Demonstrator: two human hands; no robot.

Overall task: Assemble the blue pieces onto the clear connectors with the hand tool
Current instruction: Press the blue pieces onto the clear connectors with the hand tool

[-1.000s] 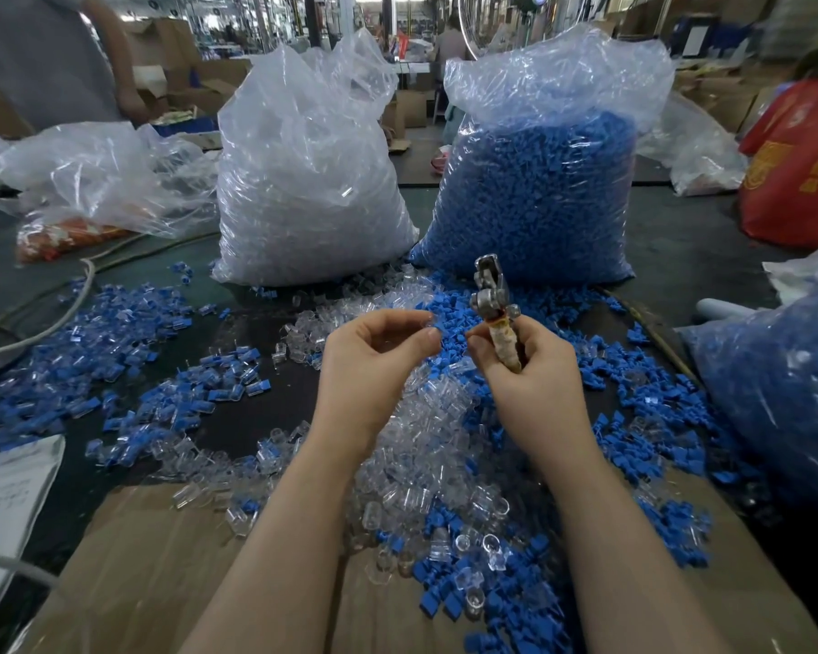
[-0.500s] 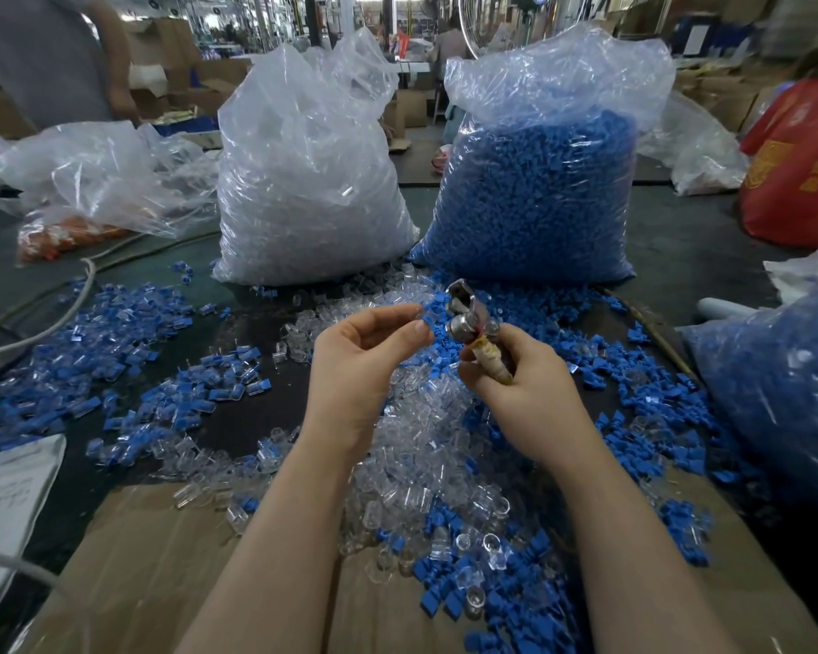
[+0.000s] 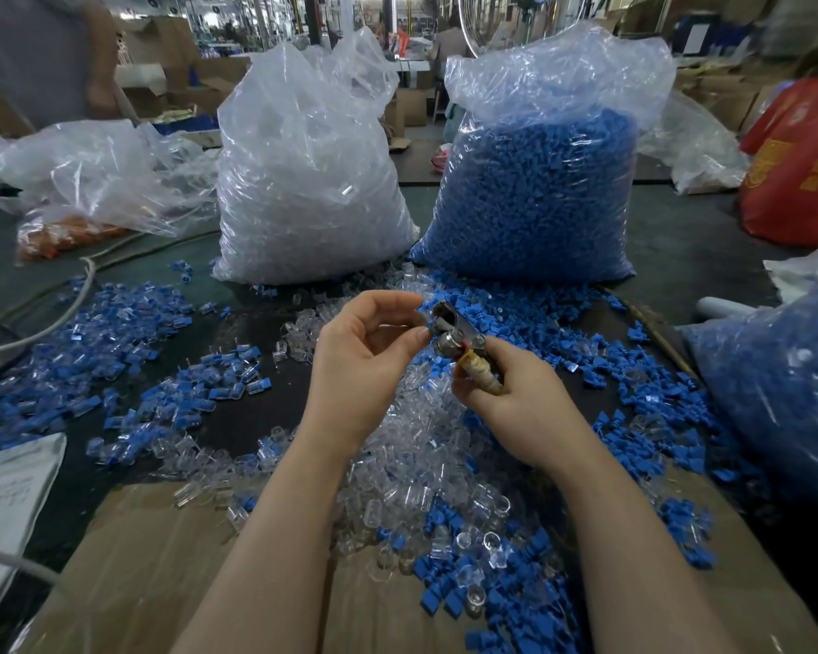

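My right hand (image 3: 515, 403) grips the wrapped tan handle of a metal hand tool (image 3: 459, 335), whose steel head tilts up and to the left. My left hand (image 3: 364, 351) is raised beside it, its thumb and fingertips pinching something small against the tool's head; the piece itself is too hidden to name. Below both hands lies a heap of clear connectors (image 3: 412, 446). Loose blue pieces (image 3: 530, 318) are spread behind and to the right. Assembled blue-and-clear parts (image 3: 114, 342) lie scattered at the left.
A big bag of clear connectors (image 3: 308, 181) and a big bag of blue pieces (image 3: 534, 191) stand behind the work spot. Another blue-filled bag (image 3: 785, 384) is at the right. Cardboard (image 3: 161, 559) covers the near table; paper (image 3: 6, 488) lies at the left; a cable (image 3: 57, 299) crosses there.
The tool has tipped from upright over to the left and come lower. My left hand has closed in until its fingertips meet the tool's head.
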